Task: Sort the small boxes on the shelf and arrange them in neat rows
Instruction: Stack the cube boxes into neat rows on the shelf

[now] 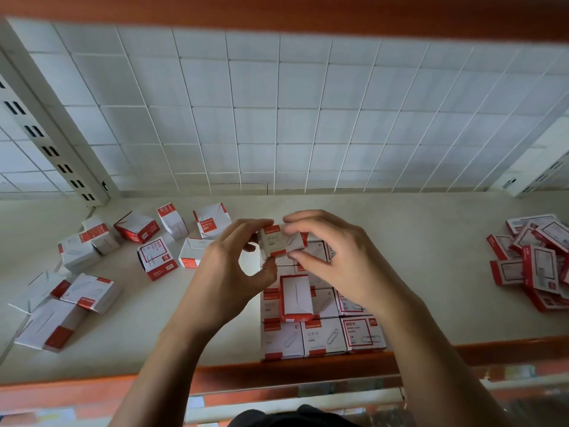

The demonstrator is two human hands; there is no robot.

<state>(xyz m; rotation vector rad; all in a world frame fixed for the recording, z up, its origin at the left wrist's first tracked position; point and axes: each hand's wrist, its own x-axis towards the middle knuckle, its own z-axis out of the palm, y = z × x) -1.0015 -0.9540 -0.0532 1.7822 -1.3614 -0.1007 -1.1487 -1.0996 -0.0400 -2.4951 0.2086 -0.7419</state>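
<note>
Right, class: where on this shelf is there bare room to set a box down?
Widest bare patch: shelf between the neat block and the right-hand pile, back to the wire grid. Smaller patch: between the scattered boxes and the orange front edge. Crowded: the far left, and mid-shelf where the left hand and right hand hold a box.

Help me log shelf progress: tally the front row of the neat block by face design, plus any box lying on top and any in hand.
Front row, paperclip-drawing boxes: 2
Front row, red-framed-label box: 1
On top, loose box: 1
Between left hand and right hand, held box: 1
Total: 5
</note>
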